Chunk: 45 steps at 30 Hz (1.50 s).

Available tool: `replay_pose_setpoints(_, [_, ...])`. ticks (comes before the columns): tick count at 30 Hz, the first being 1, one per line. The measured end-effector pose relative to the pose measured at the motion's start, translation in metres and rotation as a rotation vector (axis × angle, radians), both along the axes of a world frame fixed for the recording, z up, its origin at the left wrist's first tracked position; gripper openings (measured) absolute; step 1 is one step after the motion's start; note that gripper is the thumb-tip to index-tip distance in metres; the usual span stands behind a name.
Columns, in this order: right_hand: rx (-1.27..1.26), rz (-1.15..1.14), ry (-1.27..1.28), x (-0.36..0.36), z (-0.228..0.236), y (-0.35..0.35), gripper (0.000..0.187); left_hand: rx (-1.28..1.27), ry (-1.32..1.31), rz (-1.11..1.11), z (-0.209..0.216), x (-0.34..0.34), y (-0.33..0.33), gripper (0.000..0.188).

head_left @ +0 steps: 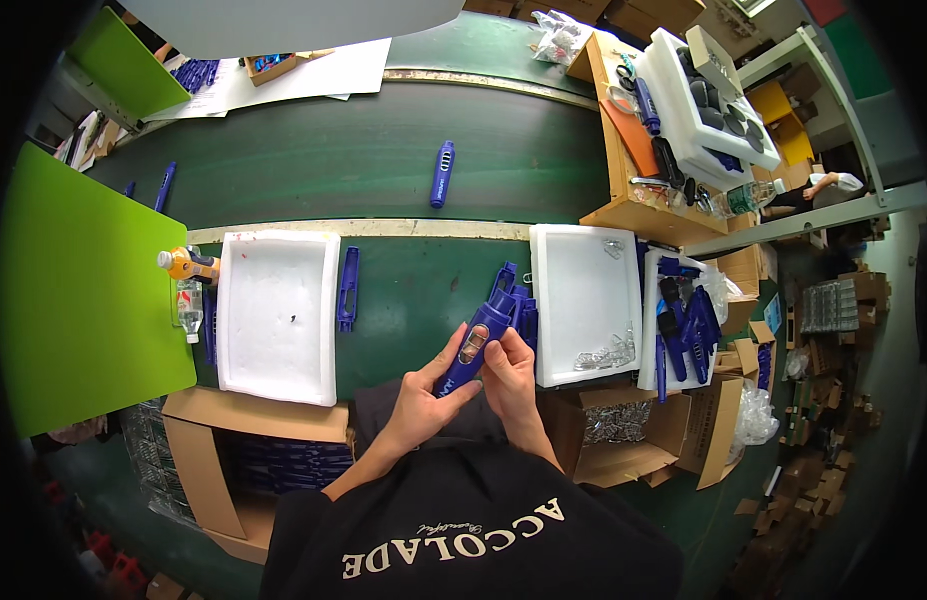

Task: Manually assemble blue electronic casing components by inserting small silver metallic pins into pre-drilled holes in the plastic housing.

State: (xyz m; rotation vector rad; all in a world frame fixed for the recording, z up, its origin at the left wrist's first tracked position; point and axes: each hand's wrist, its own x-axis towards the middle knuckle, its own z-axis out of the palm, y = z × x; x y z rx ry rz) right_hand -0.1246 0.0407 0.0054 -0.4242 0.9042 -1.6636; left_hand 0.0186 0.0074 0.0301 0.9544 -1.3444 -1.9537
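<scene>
A blue plastic casing point(493, 318), tube-shaped with an oval window, is tilted up and to the right between my two hands. My left hand point(424, 393) is closed around its lower part. The fingers of my right hand point(510, 372) grip its right side, the thumb pressed near the window. Just beyond it, more blue casings point(526, 312) lie on the green bench, partly hidden by the one I hold. To the left, another long blue casing point(350, 288) with an open slot lies beside a white foam tray point(329, 320).
Wire clips lie in the right foam tray point(547, 340); a foam box point(648, 290) beside it holds blue parts. A blue casing point(443, 175) sits on the green belt point(314, 170). Bottles point(190, 265) stand by the green panel point(94, 290). Cardboard boxes point(204, 470) flank me below.
</scene>
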Motion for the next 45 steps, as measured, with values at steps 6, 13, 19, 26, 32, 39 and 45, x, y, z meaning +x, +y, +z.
replay_pose_setpoints(6, [0.186, -0.011, 0.094, -0.002, -0.022, -0.018, 0.02, 0.127, -0.154, 0.055, -0.012, -0.004, -0.016, 0.073])
replay_pose_setpoints(13, [0.35, -0.012, 0.49, 0.001, -0.061, -0.047, 0.049, -0.48, -0.459, 0.004, -0.067, -0.01, -0.031, 0.095])
replay_pose_setpoints(19, [0.521, 0.003, 0.892, -0.081, -0.127, -0.133, 0.032, -0.676, -1.036, 0.364, -0.162, 0.034, -0.067, 0.066])
replay_pose_setpoints(26, [0.615, -0.186, 1.669, -0.197, -0.195, -0.275, 0.055, -0.75, -1.423, 0.303, -0.225, 0.067, -0.094, 0.015])
replay_pose_setpoints(32, [0.793, -0.087, 1.872, -0.247, -0.237, -0.343, 0.053, -0.745, -1.103, 0.491, -0.216, 0.063, -0.068, 0.017])
replay_pose_setpoints(39, [0.241, -0.286, 1.756, -0.191, -0.206, -0.292, 0.037, -0.918, -0.892, 0.404, -0.164, 0.058, -0.059, 0.011])
replay_pose_setpoints(45, [-0.018, 0.832, 1.068, -0.052, -0.073, -0.11, 0.046, -0.994, -0.674, 0.164, -0.115, 0.04, -0.07, 0.017])
